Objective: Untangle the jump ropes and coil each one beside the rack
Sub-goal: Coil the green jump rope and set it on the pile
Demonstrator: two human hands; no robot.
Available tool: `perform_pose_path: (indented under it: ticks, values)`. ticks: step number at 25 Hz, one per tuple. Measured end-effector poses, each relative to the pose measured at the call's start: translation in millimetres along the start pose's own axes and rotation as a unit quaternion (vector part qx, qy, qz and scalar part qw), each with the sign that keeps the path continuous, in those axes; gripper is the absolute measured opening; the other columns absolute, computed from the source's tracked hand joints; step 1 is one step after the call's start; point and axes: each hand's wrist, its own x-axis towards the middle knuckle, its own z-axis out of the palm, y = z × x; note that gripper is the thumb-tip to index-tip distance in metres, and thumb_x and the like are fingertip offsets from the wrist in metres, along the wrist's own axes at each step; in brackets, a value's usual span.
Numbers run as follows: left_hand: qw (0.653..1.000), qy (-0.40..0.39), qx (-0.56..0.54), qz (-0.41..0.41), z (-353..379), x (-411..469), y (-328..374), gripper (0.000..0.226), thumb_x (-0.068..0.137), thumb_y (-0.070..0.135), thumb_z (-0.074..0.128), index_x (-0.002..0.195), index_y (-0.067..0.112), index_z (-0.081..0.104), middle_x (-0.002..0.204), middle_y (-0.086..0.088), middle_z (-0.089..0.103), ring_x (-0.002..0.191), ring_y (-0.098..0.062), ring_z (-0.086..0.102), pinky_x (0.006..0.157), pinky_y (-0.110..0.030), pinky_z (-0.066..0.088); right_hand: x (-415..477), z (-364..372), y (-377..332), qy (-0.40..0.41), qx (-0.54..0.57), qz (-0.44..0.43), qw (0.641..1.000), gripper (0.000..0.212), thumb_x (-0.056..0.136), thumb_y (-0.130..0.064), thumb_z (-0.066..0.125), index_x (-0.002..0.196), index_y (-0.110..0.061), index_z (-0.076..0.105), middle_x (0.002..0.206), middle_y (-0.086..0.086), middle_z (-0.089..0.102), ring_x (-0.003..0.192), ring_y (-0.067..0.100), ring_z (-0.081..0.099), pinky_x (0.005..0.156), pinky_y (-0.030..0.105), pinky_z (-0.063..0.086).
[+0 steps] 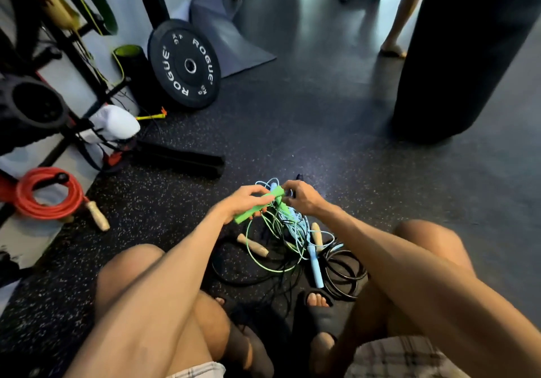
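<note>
**Item: jump ropes, tangled, one already coiled.**

- Left hand: fingers wrapped round the middle of a green handle, held tilted above the floor.
- Right hand: fingertips pinch at that handle's upper end, where several cords gather.
- Tangle: hangs from the hands and spreads on the floor between the person's knees.
  - Green cord in a wide loop.
  - Pale blue cord with a blue handle lying flat.
  - Black rope in rings on the right side.
  - Two wooden handles, one on each side of the heap.
- Red rope: coiled on the floor at the left, just beside the rack, with its wooden grip pointing outward.
- Weight plate: leans upright farther back.
</note>
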Motion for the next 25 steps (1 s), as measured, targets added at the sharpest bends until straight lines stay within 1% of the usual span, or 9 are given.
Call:
perform_pose_path:
  ticks: [3,7,11,14,16,18,21,23,25]
  values:
    - [0.994,-0.015,-0.086,0.071,-5.2,-13.3,35.9,0.016,0.095,0.019,0.062,0.110,0.012,0.064,0.076,-0.006,0.062,0.055,-0.012,0.053,0.050,-0.019,0.044,-6.8,-20.1,-8.3,-0.007,0.061,-0.024,0.998,0.007,0.094,-0.004,0.059,0.096,-0.006,0.066,0.090,0.013,0.073,0.082,0.020,0.062,0.082,0.043,0.054]
    - [0.963,0.022,-0.222,0.154,-19.6,-14.4,75.0,0.014,0.098,0.008,0.054,0.111,0.003,0.057,0.080,-0.012,0.067,0.065,-0.019,0.061,0.063,-0.028,0.054,-17.0,-53.5,-27.5,0.075,0.193,0.008,0.978,0.028,0.103,-0.004,0.044,0.080,-0.009,0.059,0.078,0.017,0.069,0.075,0.033,0.068,0.075,0.050,0.059]
    - [0.944,0.018,-0.283,0.168,-28.6,-11.8,86.2,0.019,0.099,0.002,0.048,0.118,0.005,0.053,0.086,-0.016,0.063,0.070,-0.024,0.059,0.069,-0.035,0.053,-10.8,-77.6,-30.4,0.084,0.237,0.010,0.968,0.014,0.102,-0.007,0.048,0.114,-0.003,0.053,0.091,0.016,0.071,0.083,0.032,0.071,0.075,0.042,0.059]
    - [0.963,-0.041,-0.228,0.140,-20.8,-10.7,88.5,0.034,0.099,0.001,0.047,0.131,0.013,0.048,0.080,-0.014,0.056,0.063,-0.022,0.052,0.062,-0.031,0.045,-2.2,-71.9,-16.7,0.066,0.189,-0.013,0.980,0.059,0.094,-0.012,0.065,0.145,-0.016,0.036,0.118,0.013,0.065,0.105,0.026,0.067,0.093,0.043,0.056]
    - [0.981,-0.073,-0.134,0.117,-13.2,-12.8,90.8,0.022,0.100,0.013,0.053,0.122,0.017,0.053,0.072,-0.011,0.051,0.056,-0.019,0.045,0.054,-0.028,0.039,1.4,-61.3,-9.2,0.059,0.178,-0.047,0.981,0.071,0.092,-0.010,0.068,0.152,-0.018,0.030,0.129,0.012,0.057,0.119,0.020,0.058,0.102,0.036,0.050]
    - [0.984,-0.102,-0.075,0.122,-6.0,-15.7,97.1,0.014,0.099,0.027,0.056,0.109,0.017,0.056,0.065,-0.009,0.047,0.051,-0.017,0.040,0.048,-0.025,0.035,5.2,-51.5,-5.2,0.030,0.195,-0.085,0.977,0.057,0.093,-0.007,0.066,0.144,-0.011,0.042,0.131,0.013,0.058,0.119,0.013,0.057,0.105,0.032,0.048]
    - [0.978,-0.124,-0.076,0.151,1.0,-16.9,114.0,0.016,0.101,0.028,0.052,0.099,0.013,0.058,0.063,-0.011,0.045,0.050,-0.018,0.042,0.049,-0.024,0.040,2.2,-45.6,-10.7,-0.037,0.209,-0.128,0.969,0.018,0.098,-0.005,0.059,0.115,-0.008,0.063,0.117,0.011,0.068,0.106,0.005,0.064,0.098,0.018,0.049]
    - [0.976,-0.111,-0.077,0.171,2.6,-17.1,123.7,0.016,0.101,0.021,0.052,0.098,0.007,0.059,0.068,-0.016,0.052,0.053,-0.021,0.048,0.053,-0.027,0.044,-0.2,-45.9,-14.2,-0.056,0.222,-0.119,0.966,0.015,0.101,-0.008,0.055,0.101,-0.016,0.068,0.109,0.011,0.071,0.107,0.017,0.067,0.098,0.026,0.052]
    - [0.980,-0.070,-0.082,0.165,1.0,-15.8,128.2,0.014,0.099,0.007,0.047,0.098,0.001,0.060,0.074,-0.020,0.059,0.059,-0.025,0.053,0.057,-0.031,0.049,-3.0,-50.8,-19.5,-0.043,0.254,-0.087,0.962,0.018,0.104,-0.009,0.048,0.097,-0.007,0.065,0.096,0.021,0.073,0.088,0.023,0.074,0.084,0.036,0.059]
